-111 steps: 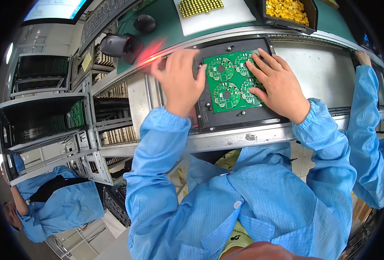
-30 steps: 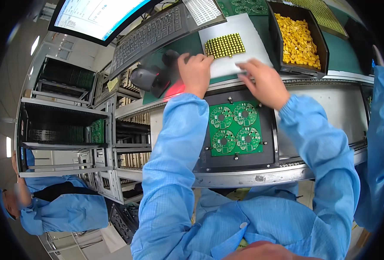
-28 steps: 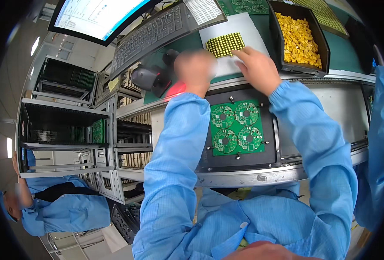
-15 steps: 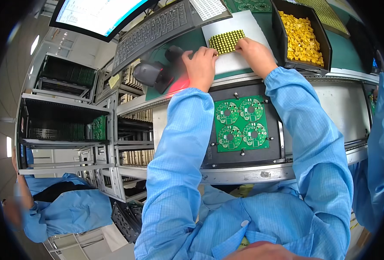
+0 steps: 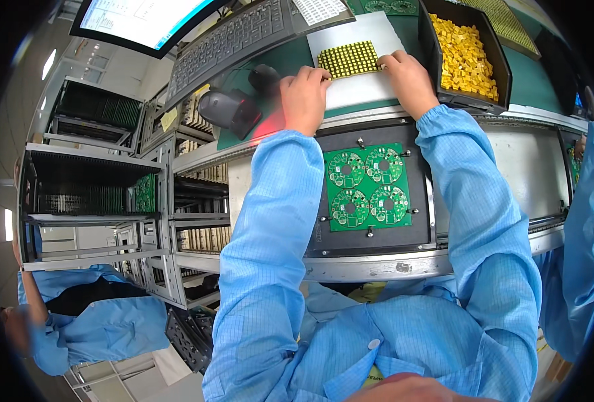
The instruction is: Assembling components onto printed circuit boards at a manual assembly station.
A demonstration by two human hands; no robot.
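A flat block of small yellow parts with dark centres [image 5: 348,59], set in tight rows, lies on a white sheet [image 5: 357,95]. My left hand [image 5: 304,99] has its fingertips curled at the block's near left corner. At the right edge of the block, my right hand [image 5: 409,82] pinches with thumb and forefinger. Nearer to me, a green circuit board panel with round sections [image 5: 368,187] sits in a black fixture [image 5: 421,231], held by small metal pins. Both sleeved forearms pass on either side of this panel.
A black bin [image 5: 471,100] of loose yellow parts [image 5: 464,57] stands to the right. On the left are a scanner [image 5: 229,112] casting red light, a mouse [image 5: 263,77], a keyboard [image 5: 233,47] and a monitor [image 5: 143,23]. Racks [image 5: 96,184] and a co-worker [image 5: 103,321] are farther left.
My right hand has shifted slightly right and away, from the block's near right corner to its right edge. The left hand stays at the left corner. The whole view has moved a little.
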